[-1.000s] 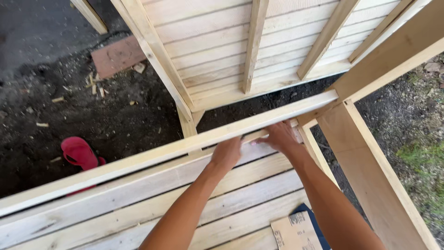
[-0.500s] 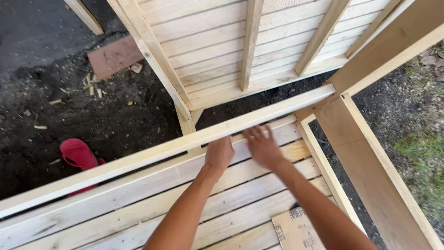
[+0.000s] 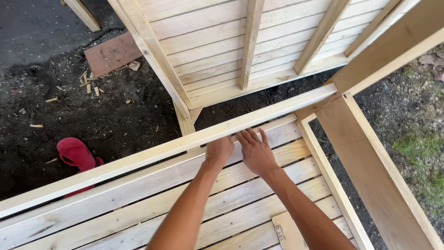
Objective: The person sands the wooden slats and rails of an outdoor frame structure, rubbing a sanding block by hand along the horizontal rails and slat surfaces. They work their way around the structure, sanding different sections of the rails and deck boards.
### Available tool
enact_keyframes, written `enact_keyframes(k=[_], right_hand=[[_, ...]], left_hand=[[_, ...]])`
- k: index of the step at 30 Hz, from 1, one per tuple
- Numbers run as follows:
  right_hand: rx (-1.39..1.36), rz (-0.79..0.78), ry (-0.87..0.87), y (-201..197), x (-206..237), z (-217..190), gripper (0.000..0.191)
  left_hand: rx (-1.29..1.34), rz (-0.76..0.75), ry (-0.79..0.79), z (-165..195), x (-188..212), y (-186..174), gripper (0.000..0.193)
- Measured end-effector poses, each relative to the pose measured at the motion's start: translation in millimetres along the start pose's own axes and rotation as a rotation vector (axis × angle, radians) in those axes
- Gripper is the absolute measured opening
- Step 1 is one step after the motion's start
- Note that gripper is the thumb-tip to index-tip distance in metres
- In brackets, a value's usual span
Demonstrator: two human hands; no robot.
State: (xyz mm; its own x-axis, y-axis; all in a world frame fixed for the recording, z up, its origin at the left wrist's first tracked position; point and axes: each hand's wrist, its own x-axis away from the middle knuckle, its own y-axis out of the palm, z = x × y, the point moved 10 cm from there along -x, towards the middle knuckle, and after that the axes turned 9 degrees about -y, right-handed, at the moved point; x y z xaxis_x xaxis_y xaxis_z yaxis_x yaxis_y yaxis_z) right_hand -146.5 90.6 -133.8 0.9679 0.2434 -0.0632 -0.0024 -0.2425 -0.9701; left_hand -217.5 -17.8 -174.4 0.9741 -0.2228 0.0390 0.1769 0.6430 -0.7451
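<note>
A long pale timber rail (image 3: 185, 143) was seen lying slantwise across the top of a slatted wooden panel (image 3: 152, 203), from the lower left up to a thicker beam (image 3: 388, 51) at the upper right. The left hand (image 3: 219, 151) was set against the rail's near edge, fingers curled under or behind it; whether the rail was truly gripped could not be told. The right hand (image 3: 255, 150) was laid flat just beside it, fingers straight and together, tips touching the rail's underside edge.

Progress, as judged: the slatted panel appeared fully boarded, and a second boarded wall panel (image 3: 240, 41) with upright studs was standing beyond. The rail seemed placed at its position but no fastener or tool was visible, so fixing was judged as not yet done. A framed side piece (image 3: 370, 166) was seen joined at the right corner.

Packaging: one flat piece of brown cardboard (image 3: 289, 231) was noted on the slats at the lower edge, between the forearms, rectangular, with small dark print at its corner. No other labels or signs were found. A red sandal (image 3: 74, 153) and a reddish board (image 3: 113, 53) were lying on dark, chip-strewn ground (image 3: 69, 106).
</note>
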Motion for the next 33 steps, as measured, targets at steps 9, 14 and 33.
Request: enact_keyframes(k=[9,14,33], right_hand=[[-0.006,-0.126,-0.057,-4.4,-25.1,3.4,0.045],[-0.106,-0.186,0.039,0.5,-27.8,28.7,0.027],[-0.229,0.136,-0.014,-12.8,-13.7,51.8,0.033]], left_hand=[[-0.015,-0.02,-0.241,-48.8,-10.1,21.9,0.021],[-0.047,-0.159,-0.063,-30.0,-18.8,38.0,0.022],[-0.269,-0.455,-0.221,14.9,-53.1,32.2,0.038]])
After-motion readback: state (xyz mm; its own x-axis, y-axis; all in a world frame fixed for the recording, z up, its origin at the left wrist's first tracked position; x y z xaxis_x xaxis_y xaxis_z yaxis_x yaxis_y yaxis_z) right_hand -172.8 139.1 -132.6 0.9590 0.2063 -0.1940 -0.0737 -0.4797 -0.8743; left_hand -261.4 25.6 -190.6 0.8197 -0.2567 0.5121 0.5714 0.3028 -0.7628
